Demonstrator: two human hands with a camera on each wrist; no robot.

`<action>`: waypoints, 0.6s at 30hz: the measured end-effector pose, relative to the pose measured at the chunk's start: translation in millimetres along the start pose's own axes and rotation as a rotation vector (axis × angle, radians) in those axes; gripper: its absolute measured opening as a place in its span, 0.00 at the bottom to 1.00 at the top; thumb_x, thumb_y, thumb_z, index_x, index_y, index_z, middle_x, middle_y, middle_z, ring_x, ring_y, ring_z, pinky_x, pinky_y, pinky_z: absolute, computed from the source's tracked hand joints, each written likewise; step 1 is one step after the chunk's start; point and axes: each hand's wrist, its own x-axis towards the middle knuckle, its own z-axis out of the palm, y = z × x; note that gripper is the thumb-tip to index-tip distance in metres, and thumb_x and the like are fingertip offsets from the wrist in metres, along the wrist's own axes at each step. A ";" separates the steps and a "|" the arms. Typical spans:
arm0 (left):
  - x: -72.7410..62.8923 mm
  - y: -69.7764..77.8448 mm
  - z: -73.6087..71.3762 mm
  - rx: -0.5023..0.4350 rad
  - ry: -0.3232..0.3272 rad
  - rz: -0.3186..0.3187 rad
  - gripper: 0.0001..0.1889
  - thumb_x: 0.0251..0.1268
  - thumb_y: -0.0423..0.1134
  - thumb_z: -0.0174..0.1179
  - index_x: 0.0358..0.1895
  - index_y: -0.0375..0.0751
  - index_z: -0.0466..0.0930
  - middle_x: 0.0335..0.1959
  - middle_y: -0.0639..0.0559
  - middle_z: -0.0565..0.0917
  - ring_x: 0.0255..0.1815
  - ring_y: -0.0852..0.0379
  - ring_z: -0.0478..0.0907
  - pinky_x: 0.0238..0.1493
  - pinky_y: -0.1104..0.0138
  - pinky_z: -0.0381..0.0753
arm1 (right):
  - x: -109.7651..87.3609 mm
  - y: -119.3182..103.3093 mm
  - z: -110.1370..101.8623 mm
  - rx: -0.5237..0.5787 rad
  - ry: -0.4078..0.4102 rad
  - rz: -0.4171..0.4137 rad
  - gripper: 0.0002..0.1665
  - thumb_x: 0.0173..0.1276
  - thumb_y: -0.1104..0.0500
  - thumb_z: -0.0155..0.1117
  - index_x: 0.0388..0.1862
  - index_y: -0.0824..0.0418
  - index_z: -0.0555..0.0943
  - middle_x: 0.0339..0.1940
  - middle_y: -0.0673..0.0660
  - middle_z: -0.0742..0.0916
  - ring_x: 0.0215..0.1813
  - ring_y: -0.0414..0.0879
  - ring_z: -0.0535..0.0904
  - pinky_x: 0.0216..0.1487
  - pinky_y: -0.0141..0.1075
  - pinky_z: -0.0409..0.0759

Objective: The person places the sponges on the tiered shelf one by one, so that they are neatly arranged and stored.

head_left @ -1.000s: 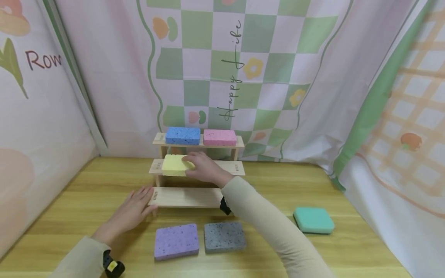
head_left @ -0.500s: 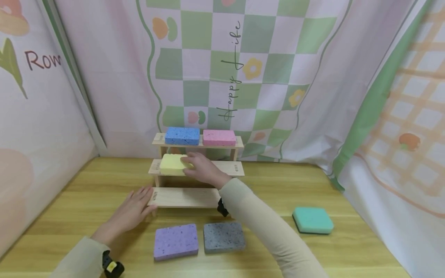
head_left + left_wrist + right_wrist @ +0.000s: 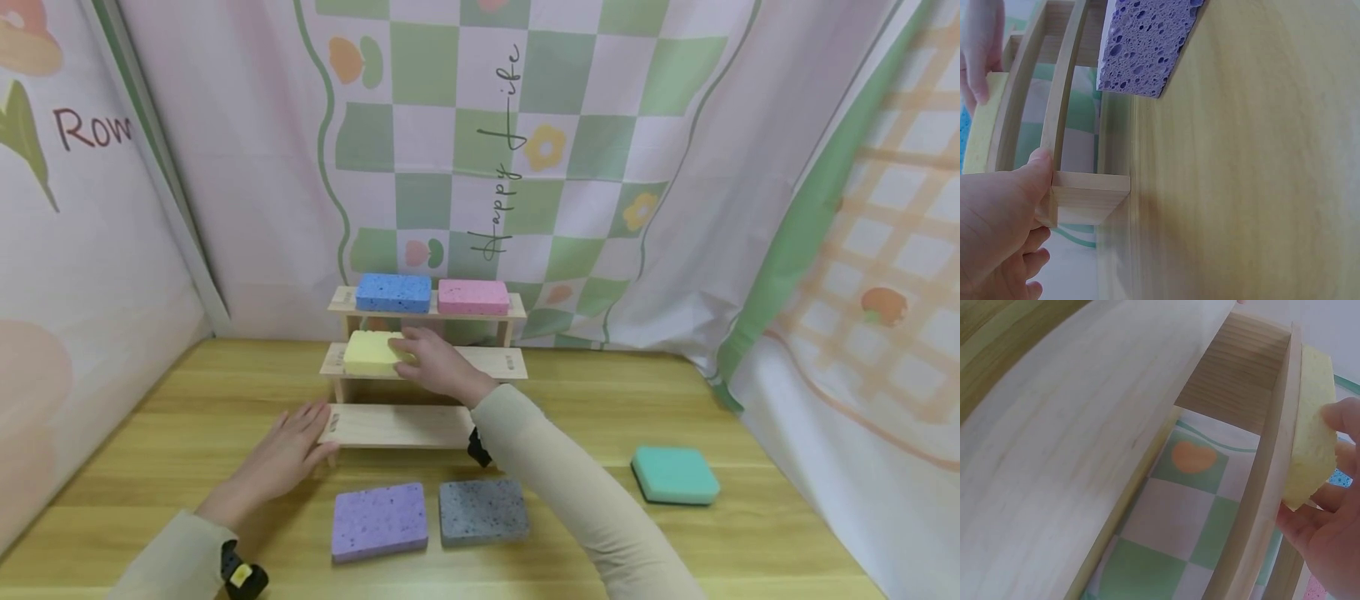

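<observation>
A yellow sponge (image 3: 369,353) lies at the left end of the middle tier of a three-tier wooden stand (image 3: 405,427). My right hand (image 3: 438,363) holds its right end; in the right wrist view the thumb and fingers pinch the sponge (image 3: 1311,434) just over the tier's edge. Down at the bottom tier, my left hand (image 3: 288,446) grips the left end, its thumb (image 3: 1036,172) against the front edge and the fingers curled behind the board. On the top tier sit a blue sponge (image 3: 393,292) and a pink sponge (image 3: 473,297), side by side.
In front of the stand, a purple sponge (image 3: 380,522) and a grey sponge (image 3: 483,512) lie on the wooden table (image 3: 585,417). Farther right is a teal sponge (image 3: 675,475). Printed curtains (image 3: 498,142) hang behind and at both sides.
With the right hand on it, the yellow sponge has slid slightly left along the middle tier. My left hand has kept its place on the bottom tier.
</observation>
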 end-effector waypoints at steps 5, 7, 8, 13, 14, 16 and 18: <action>-0.2 0.9 -1.1 -0.001 -0.001 -0.001 0.30 0.70 0.45 0.50 0.64 0.22 0.59 0.64 0.29 0.61 0.65 0.32 0.55 0.63 0.41 0.48 | -0.9 0.6 0.2 -0.006 0.008 -0.021 0.29 0.68 0.53 0.57 0.66 0.59 0.67 0.68 0.64 0.65 0.69 0.54 0.58 0.66 0.41 0.58; -0.1 1.1 -1.5 -0.002 -0.001 -0.002 0.30 0.70 0.45 0.50 0.64 0.22 0.59 0.64 0.29 0.61 0.65 0.32 0.55 0.63 0.41 0.48 | -1.1 1.3 0.3 -0.003 0.011 -0.027 0.29 0.68 0.53 0.57 0.66 0.59 0.67 0.68 0.65 0.65 0.68 0.54 0.58 0.66 0.42 0.58; 0.0 1.1 -1.5 -0.003 -0.002 -0.002 0.30 0.70 0.45 0.50 0.64 0.22 0.59 0.64 0.29 0.60 0.65 0.32 0.54 0.63 0.41 0.48 | -1.2 1.7 0.3 -0.003 0.013 -0.031 0.29 0.68 0.53 0.57 0.66 0.59 0.67 0.68 0.65 0.65 0.68 0.54 0.58 0.66 0.42 0.58; 0.1 0.6 -1.2 -0.004 -0.004 -0.001 0.30 0.70 0.45 0.49 0.64 0.22 0.58 0.64 0.29 0.60 0.65 0.32 0.54 0.63 0.41 0.48 | -3.7 4.1 -0.4 0.014 0.029 -0.054 0.29 0.69 0.52 0.57 0.66 0.60 0.67 0.68 0.64 0.65 0.68 0.55 0.58 0.66 0.42 0.58; 0.1 0.5 -1.2 -0.004 -0.004 -0.001 0.30 0.70 0.45 0.49 0.64 0.22 0.59 0.64 0.29 0.60 0.65 0.32 0.54 0.63 0.41 0.48 | -4.6 4.4 -0.8 0.018 0.033 -0.061 0.29 0.69 0.52 0.57 0.66 0.60 0.67 0.68 0.64 0.65 0.68 0.55 0.59 0.66 0.42 0.59; 0.0 0.4 -1.2 -0.004 -0.002 -0.001 0.30 0.70 0.45 0.49 0.64 0.22 0.59 0.64 0.29 0.61 0.65 0.32 0.54 0.63 0.41 0.48 | -7.0 4.7 -2.1 0.033 0.043 -0.077 0.29 0.69 0.53 0.57 0.66 0.60 0.67 0.68 0.64 0.65 0.68 0.55 0.59 0.66 0.42 0.59; -0.1 0.5 -1.3 -0.007 -0.001 -0.001 0.30 0.70 0.45 0.50 0.64 0.22 0.59 0.64 0.29 0.61 0.65 0.32 0.54 0.63 0.40 0.48 | -9.1 5.2 -3.4 0.043 0.051 -0.091 0.28 0.68 0.53 0.57 0.66 0.60 0.68 0.67 0.64 0.66 0.68 0.55 0.60 0.66 0.42 0.59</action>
